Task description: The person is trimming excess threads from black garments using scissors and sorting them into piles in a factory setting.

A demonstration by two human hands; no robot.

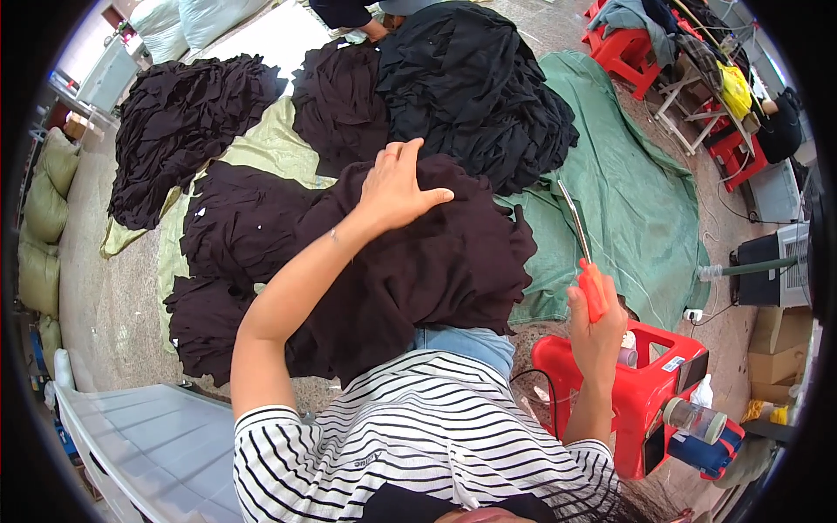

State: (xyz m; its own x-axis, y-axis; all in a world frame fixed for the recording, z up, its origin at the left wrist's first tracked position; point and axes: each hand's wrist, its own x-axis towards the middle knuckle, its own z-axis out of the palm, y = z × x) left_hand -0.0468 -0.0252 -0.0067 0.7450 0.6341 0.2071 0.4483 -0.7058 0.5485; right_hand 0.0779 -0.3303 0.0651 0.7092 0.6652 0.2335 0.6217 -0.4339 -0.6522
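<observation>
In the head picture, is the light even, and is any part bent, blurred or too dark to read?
Head view: soft, even daylight with no hard shadows; the fisheye bends the edges and leaves a black rim; the dark garment under the left hand is so black that its folds hardly show; the scissors in the right hand look sharp, with a little shine on the blades.

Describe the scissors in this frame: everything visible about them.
The scissors have red-orange handles and long, thin metal blades. The right hand grips the handles, holding them upright with blades pointing up and slightly left, beside the dark cloth on the lap. The blades look nearly closed and seem to touch nothing.
</observation>
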